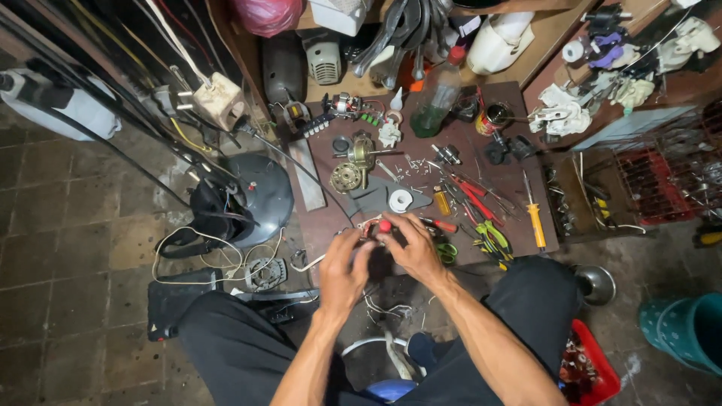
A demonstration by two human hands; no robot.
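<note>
Cluttered board (pixel 323 225) on floor; left hand (pixel 344 265) and right hand (pixel 412 246) both grasp a dark part (pixel 378 259), red knob (pixel 384 225) on top. Mid-fiddling; next needs fine fingertip control.

L hand (pixel 344 265) + R hand (pixel 412 246) together, curled.

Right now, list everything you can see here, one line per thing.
small dark part with red knob: one, black and red, held between both hands at the board's near edge
work board: one, dark brown, on the floor ahead
roll of tape: one, white, mid-board
yellow-handled screwdriver: one, board's right side
pliers: several, red handles, right of the tape
green bottle: one, red cap, far end of board
fan base housing: one, grey, left of board
white cord: one, looped on the floor, left
bucket: one, teal, far right
left hand: one, fingers on the part
right hand: one, fingers on the part
</note>
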